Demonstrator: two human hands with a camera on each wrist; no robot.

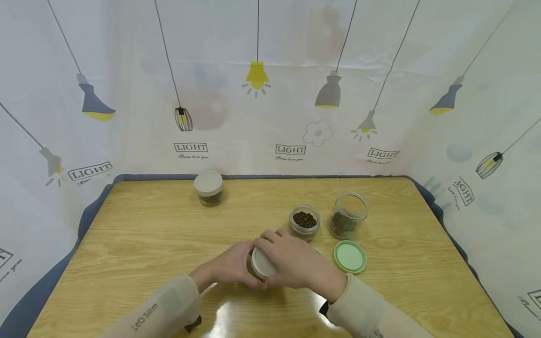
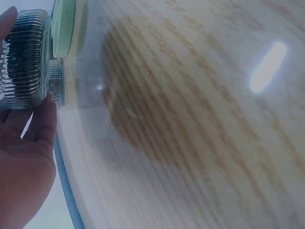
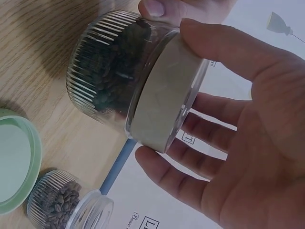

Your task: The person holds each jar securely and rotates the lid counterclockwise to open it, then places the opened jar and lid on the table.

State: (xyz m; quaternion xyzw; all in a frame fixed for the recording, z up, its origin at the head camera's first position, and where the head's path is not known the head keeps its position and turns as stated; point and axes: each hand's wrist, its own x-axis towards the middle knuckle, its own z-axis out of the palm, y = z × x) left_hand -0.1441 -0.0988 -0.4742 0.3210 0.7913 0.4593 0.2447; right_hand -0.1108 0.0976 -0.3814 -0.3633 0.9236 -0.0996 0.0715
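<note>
My left hand (image 1: pixel 230 264) grips the ribbed glass body of a jar (image 3: pixel 112 67) holding dark contents. Around the jar's off-white lid (image 1: pixel 263 264), the fingers and thumb of my right hand (image 1: pixel 296 260) are curled. In the right wrist view the lid (image 3: pixel 167 90) sits on the jar's mouth, and the jar is tilted on its side in that picture. The left wrist view has the jar (image 2: pixel 26 62) at its left edge, between thumb and fingers. Whether the jar touches the table cannot be told.
Beyond my right hand stands an open small jar of coffee beans (image 1: pixel 304 219), beside a larger open jar (image 1: pixel 344 223) with dark contents. A green lid (image 1: pixel 350 257) lies near them, and part of another green piece shows by my right hand. A white-lidded jar (image 1: pixel 209 185) stands at the back left.
</note>
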